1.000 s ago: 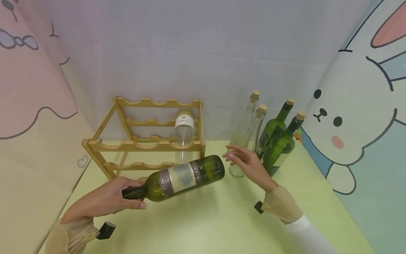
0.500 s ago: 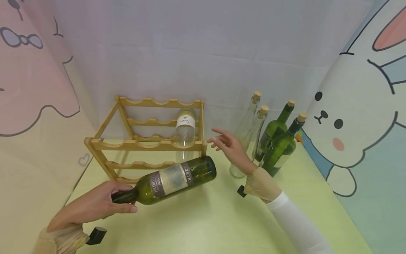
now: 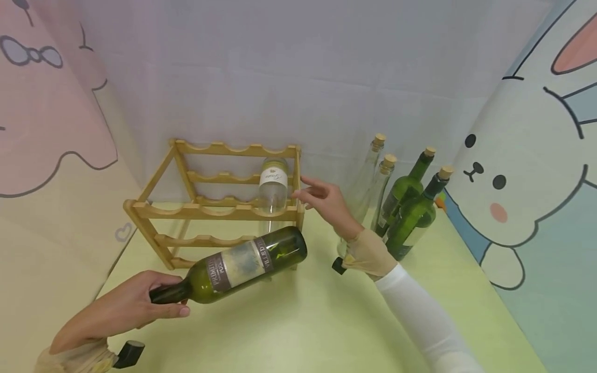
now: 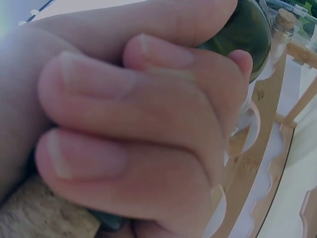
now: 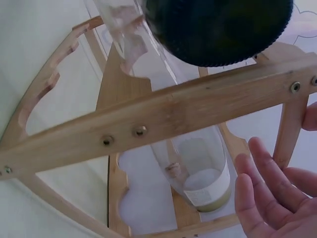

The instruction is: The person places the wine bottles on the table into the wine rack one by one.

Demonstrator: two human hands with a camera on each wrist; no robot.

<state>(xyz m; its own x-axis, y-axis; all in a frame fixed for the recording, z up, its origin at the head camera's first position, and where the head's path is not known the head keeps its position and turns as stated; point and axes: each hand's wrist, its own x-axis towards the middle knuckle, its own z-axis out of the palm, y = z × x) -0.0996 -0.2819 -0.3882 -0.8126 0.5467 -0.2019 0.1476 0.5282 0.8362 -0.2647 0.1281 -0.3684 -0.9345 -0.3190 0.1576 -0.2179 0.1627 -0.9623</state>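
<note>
My left hand grips a green wine bottle by its dark neck. The bottle lies nearly level before the wooden wine rack, its base raised a little to the right. A cork shows by the curled fingers in the left wrist view. At the rack's right side is my right hand, fingers mostly straight, fingertips right at the side frame. In the rack's right end a clear bottle with a white label lies neck toward me. The green bottle's round base overlaps the frame in the right wrist view.
To the right stand two clear corked bottles, partly behind the right forearm, and two green corked bottles. The light green table lies beneath. A pale cloth hangs behind the rack, with a printed rabbit at the right.
My right hand has moved left from beside the standing bottles to the rack's right side. My left hand has shifted left and slightly down with the green bottle.
</note>
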